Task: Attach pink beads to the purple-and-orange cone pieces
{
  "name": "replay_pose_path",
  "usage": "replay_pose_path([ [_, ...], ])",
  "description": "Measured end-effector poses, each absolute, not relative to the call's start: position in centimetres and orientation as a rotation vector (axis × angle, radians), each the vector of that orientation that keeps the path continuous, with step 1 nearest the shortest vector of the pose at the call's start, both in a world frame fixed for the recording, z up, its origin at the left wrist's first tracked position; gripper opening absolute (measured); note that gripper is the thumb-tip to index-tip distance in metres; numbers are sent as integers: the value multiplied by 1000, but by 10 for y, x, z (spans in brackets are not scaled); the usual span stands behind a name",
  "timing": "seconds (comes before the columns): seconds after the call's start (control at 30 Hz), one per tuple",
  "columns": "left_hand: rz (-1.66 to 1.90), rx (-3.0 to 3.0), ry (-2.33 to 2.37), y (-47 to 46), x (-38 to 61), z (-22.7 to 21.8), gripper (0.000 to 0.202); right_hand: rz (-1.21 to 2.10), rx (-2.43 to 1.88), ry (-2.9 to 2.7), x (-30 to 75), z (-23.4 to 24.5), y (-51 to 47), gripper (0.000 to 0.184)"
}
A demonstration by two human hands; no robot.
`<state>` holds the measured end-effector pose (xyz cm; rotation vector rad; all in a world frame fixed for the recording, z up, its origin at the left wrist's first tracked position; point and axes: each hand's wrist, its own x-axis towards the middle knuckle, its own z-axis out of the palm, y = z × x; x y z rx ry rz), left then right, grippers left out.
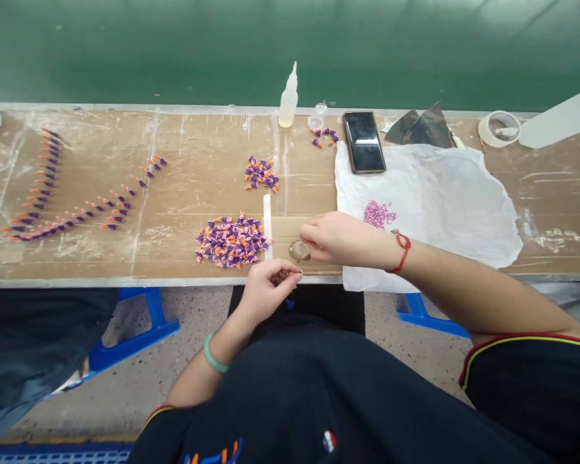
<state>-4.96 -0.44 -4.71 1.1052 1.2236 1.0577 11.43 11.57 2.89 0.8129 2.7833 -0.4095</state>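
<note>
one bottle (289, 103), one phone (364, 143) — left hand (267, 290) pinching one tiny piece (300, 272); right hand's (332, 238) grip — can't tell.

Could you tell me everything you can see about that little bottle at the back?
The squeeze bottle looks like translucent whitish plastic, its body narrowing to a long pointed nozzle. A little pale yellowish liquid shows near its base. It stands upright near the back edge of the brown cardboard-like covering, which seems the only thing touching it. I see no label.
</note>
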Motion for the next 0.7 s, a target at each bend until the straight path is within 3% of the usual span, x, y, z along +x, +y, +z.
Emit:
replay_pose_path([
  [0.1,1176,971,1176,-7,-49,-42,13,-731,910,2854,120,32,114,19],
  [0.27,1444,842,1056,-10,-47,-18,17,-1706,1038,2650,128,45,98,16],
  [0.37,1470,878,1002,-11,-47,-4,16,-2030,996,2472,130,53,86,16],
  [0.5,1457,913,1006,-14,-44,5,15,-2100,954,2485,134,59,75,13],
  [0.7,1469,956,988,-20,-40,14,12,-1944,963,2689,139,64,64,9],
])
